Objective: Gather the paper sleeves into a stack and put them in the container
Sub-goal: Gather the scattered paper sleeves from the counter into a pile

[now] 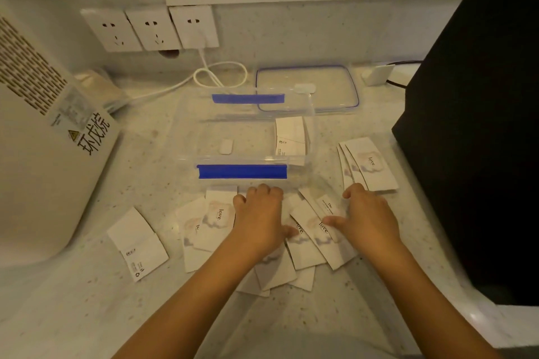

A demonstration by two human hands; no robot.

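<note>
Several white paper sleeves printed "love." lie scattered on the counter in front of a clear plastic container [186, 125] with blue clips. My left hand [258, 217] rests palm down on the middle pile of sleeves [306, 253], fingers curled. My right hand [369, 214] presses flat on the right side of that pile, fingers spread. One sleeve [290, 137] stands inside the container at its right end. A fanned group of sleeves [370, 165] lies to the right. A single sleeve [137, 243] lies apart at the left, and two more [204, 224] sit beside my left hand.
The container's lid [307, 87] lies behind it. A white appliance [43, 140] stands at the left, a large black box [478, 125] at the right. Wall sockets [148, 28] and a looped white cable [218, 74] are at the back.
</note>
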